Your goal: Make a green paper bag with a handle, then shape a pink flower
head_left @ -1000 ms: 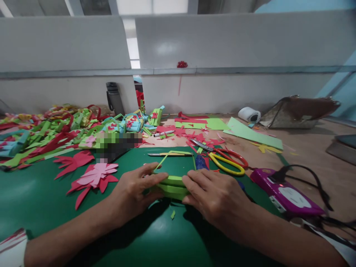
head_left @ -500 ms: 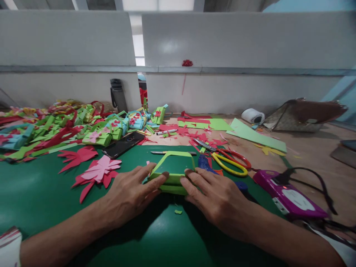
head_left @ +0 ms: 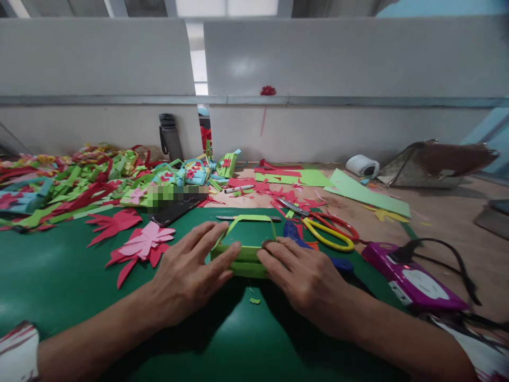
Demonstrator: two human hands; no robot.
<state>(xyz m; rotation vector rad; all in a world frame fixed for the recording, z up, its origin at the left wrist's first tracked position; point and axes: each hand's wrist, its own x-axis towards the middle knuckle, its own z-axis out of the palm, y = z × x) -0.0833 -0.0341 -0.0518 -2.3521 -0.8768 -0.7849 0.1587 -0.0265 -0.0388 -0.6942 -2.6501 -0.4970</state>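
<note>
A small green paper basket (head_left: 249, 260) with a strip handle arching away from me lies between my two hands on the green mat (head_left: 238, 339). My left hand (head_left: 194, 270) grips its left end, thumb on the near side and fingers behind. At the right end my right hand (head_left: 302, 270) pinches it with fingers together. Behind the handle lies a thin craft knife (head_left: 226, 217). A blue glue gun (head_left: 293, 231) sits just past my right fingers, partly hidden by that hand. One green paper scrap (head_left: 255, 301) is on the mat in front of the basket.
Pink and red paper flowers (head_left: 146, 241) and a dark phone (head_left: 181, 207) are at left, before a heap of finished paper baskets (head_left: 79, 185). Scissors (head_left: 326, 233), a purple power strip (head_left: 415, 281), green paper sheets (head_left: 366, 193) and a handbag (head_left: 437, 167) are at right. A bottle (head_left: 170, 138) stands behind.
My left fingers have shifted slightly up and round the basket's left end. The basket's near face has tipped a little; my right hand stays almost in place.
</note>
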